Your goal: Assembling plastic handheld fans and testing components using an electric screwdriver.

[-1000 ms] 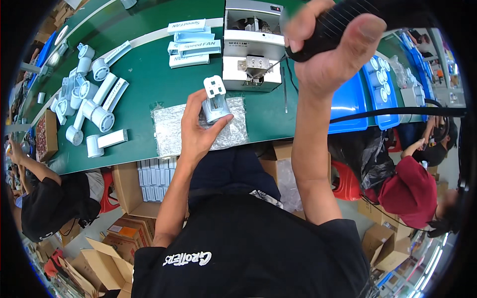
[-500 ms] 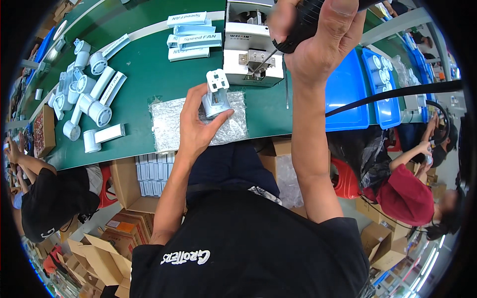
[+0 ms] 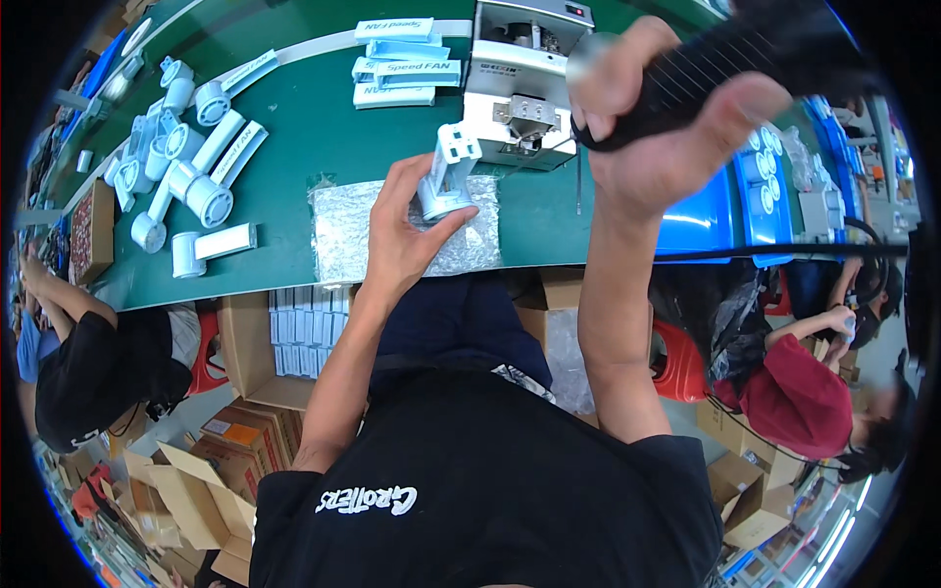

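Hands at a green worktop point(image 3: 294, 127), as an onlooker in the room sees them; twelve o'clock points away from the worker's body. The left hand point(image 3: 400, 237) has its thumb and fingers curled round the lower body of a pale-blue housing point(image 3: 449, 186), over a silvery sheet point(image 3: 338, 230); whether the base rests there cannot be told. The right hand point(image 3: 647, 167) grips a black ribbed tool point(image 3: 701, 73); its tip is hard to make out. Note the principal relation: the housing lies between eight and nine o'clock from the right hand, well apart; its long axis, round base to holed end, runs nearly six to twelve, leaning toward one. The left hand, touching it, is nearer. A white machine point(image 3: 517, 78) stands at one o'clock from the housing.
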Tool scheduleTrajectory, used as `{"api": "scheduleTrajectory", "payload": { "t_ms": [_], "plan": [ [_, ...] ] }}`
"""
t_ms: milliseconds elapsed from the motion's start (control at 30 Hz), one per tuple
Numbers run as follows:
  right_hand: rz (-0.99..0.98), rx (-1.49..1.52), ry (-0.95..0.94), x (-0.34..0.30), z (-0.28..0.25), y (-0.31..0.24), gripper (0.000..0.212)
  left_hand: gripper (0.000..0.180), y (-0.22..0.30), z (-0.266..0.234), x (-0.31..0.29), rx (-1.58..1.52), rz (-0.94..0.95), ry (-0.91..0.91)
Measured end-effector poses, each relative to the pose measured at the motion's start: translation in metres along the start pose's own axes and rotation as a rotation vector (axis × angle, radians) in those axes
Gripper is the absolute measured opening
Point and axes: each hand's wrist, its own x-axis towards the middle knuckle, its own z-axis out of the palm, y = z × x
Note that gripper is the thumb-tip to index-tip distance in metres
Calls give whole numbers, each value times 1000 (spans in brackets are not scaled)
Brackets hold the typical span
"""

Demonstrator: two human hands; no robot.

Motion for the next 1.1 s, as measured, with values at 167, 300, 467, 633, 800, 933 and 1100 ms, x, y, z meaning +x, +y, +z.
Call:
{"api": "scheduleTrajectory", "payload": {
  "t_ms": [167, 300, 467, 633, 800, 933, 1100],
  "plan": [
    [26, 76, 59, -16, 32, -1, 95, 65, 2, -1, 1, 28, -2, -5],
    [-8, 76, -10, -21, 38, 20, 91, 67, 0, 0, 1, 26, 6, 4],
    [-46, -47, 52, -21, 43, 23, 79, 67, 1, -1, 1, 18, -3, -1],
    [-22, -204, 159, -23, 60, 13, 79, 67, 2, 0, 1, 3, 15, 6],
    [24, -242, 93, -27, 59, 11, 84, 67, 0, 0, -2, -7, 11, 9],
    [-54, -77, 121, -26, 60, 11, 72, 67, 3, 2, -2, 5, 9, -15],
    [-269, 97, 122, -25, 53, 21, 53, 68, 4, -1, -3, -17, 93, 32]
  ]
}}
